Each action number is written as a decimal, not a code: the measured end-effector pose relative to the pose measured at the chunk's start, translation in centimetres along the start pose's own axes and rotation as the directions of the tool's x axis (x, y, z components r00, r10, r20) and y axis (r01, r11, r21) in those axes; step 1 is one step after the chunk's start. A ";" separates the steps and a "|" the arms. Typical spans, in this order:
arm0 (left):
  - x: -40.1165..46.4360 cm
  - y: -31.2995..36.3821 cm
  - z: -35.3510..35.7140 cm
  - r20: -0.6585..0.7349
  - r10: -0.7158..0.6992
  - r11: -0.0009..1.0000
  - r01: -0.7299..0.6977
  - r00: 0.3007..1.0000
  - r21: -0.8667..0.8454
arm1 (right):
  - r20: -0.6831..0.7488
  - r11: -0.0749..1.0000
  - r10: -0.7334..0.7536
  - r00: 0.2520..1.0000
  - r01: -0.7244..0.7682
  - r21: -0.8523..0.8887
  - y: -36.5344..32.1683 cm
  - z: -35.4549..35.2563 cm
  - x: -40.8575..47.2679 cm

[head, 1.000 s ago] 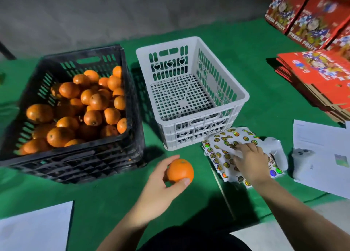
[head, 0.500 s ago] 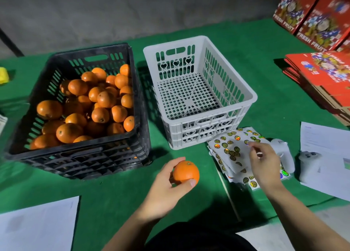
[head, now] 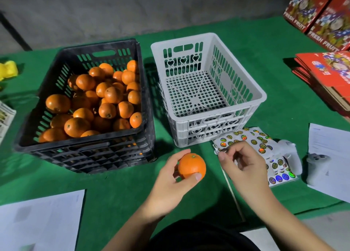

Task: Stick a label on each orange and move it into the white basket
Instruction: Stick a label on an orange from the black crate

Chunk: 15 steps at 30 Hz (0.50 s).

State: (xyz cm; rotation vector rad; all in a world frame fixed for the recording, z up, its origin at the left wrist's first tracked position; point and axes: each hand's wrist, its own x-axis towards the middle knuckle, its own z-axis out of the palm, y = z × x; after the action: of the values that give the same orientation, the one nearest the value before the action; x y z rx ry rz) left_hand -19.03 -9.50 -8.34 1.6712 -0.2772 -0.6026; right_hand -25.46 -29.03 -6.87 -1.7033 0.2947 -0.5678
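My left hand grips one orange above the green cloth, in front of the white basket, which holds nothing. My right hand hovers just right of the orange, thumb and forefinger pinching a small label that is hard to make out. Sheets of round shiny labels lie under and behind that hand. The black crate on the left holds several oranges.
Two white controllers lie right of the label sheets. White papers lie at right and bottom left. Red fruit boxes stack at the far right. A yellow object sits far left.
My right hand lifted off the label sheet with a label pinched and moved left toward the orange. My left hand kept holding the orange, nearly still.
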 end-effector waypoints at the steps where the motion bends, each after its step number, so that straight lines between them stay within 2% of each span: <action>1: -0.1 0.3 0.0 -0.003 0.021 1.000 -0.021 1.000 0.015 | 0.031 0.999 -0.009 0.999 0.008 0.034 -0.7 0.6 -0.3; 8: -0.7 1.5 0.1 -0.015 0.154 0.988 -0.154 0.988 0.011 | 0.126 0.984 0.050 0.991 -0.071 0.161 -2.8 3.1 0.1; 12: -0.7 1.7 -0.2 -0.052 0.164 0.986 -0.166 0.985 -0.026 | 0.307 0.965 0.041 0.951 -0.118 0.236 -3.8 2.4 0.5; 15: -0.7 1.7 -0.5 -0.069 0.188 0.981 -0.191 0.980 -0.039 | 0.466 0.983 0.007 0.885 -0.092 0.160 -4.9 2.0 1.0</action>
State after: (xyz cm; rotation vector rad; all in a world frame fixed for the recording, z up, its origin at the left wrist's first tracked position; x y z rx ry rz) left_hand -19.06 -9.04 -6.47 1.5960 -0.3684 -0.4079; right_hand -24.07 -26.76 -2.15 -1.5955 -0.0579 -0.1278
